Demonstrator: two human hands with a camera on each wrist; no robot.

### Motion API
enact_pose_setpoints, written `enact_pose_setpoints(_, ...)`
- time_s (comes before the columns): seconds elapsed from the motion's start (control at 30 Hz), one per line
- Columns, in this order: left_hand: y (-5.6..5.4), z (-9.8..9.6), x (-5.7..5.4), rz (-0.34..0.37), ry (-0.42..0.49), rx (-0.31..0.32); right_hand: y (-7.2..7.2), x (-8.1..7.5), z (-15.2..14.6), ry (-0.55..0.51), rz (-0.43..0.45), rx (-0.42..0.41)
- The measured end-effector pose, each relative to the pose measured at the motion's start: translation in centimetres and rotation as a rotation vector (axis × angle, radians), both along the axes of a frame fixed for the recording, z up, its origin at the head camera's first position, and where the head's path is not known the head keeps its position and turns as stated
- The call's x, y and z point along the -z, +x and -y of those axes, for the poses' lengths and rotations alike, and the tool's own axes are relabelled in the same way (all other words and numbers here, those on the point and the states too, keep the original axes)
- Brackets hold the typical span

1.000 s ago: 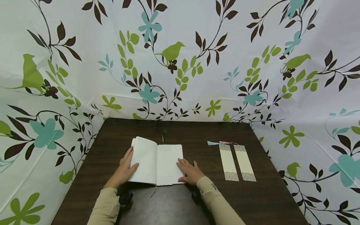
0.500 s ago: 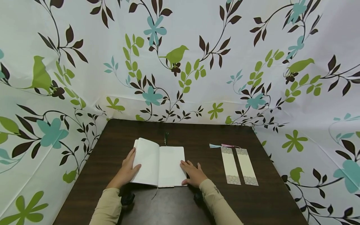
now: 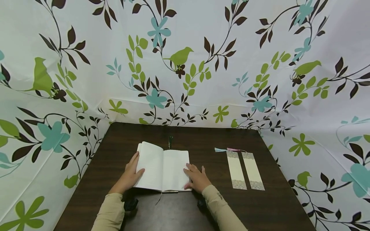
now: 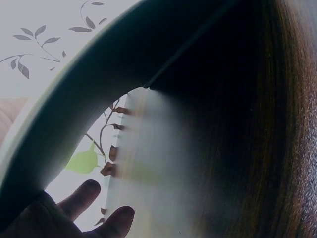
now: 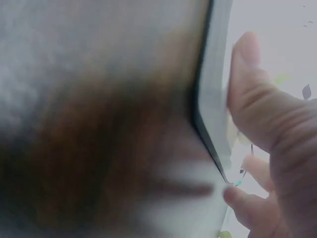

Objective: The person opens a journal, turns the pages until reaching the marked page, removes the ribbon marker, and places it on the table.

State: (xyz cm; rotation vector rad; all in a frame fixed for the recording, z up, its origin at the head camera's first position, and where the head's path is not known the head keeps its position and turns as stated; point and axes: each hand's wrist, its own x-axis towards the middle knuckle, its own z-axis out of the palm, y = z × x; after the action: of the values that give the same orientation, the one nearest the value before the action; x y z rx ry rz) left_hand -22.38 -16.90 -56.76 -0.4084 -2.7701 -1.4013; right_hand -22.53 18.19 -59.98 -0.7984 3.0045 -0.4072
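An open notebook (image 3: 150, 166) with blank white pages lies on the dark table. My left hand (image 3: 128, 176) holds its left side, thumb on the page and the other fingers at the outer edge. In the left wrist view, that side's dark cover (image 4: 119, 49) is raised off the table, and two fingertips (image 4: 119, 222) show beneath it. My right hand (image 3: 198, 179) rests on the right page's outer edge. In the right wrist view its thumb (image 5: 247, 54) lies over the page block (image 5: 214, 84), and other fingers are near the far corner.
Two cream bookmarks (image 3: 237, 170) with patterned ends lie to the right, with blue and pink tassels (image 3: 221, 149) at their tops. A dark green tassel (image 3: 170, 141) sticks out above the notebook. A thin ribbon (image 3: 158, 198) hangs from its lower edge. Patterned cloth surrounds the table (image 3: 231, 211).
The head view shifted slightly at first. My right hand then moved a little left and its fingertips reach slightly further onto the page. My left hand keeps its place on the notebook.
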Motion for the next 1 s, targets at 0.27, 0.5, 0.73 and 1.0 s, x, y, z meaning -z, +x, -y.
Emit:
enact_pose_setpoints(0.27,-0.2,0.0,0.1,-0.018,-0.009,0.002,-0.1,0.4,1.2,0.027,-0.015,0.094)
enact_pose_setpoints(0.5,-0.2,0.0,0.2,-0.017,-0.001,0.005,0.3,0.1,2.0,-0.102,0.008,0.064)
enact_pose_setpoints(0.73,-0.3,0.2,0.2,-0.019,0.000,0.004,0.7,-1.1,3.8,-0.396,0.234,-0.021)
enact_pose_setpoints(1.0,-0.3,0.0,0.2,-0.016,0.002,-0.003,1.5,-1.8,7.2,-0.524,0.336,-0.169)
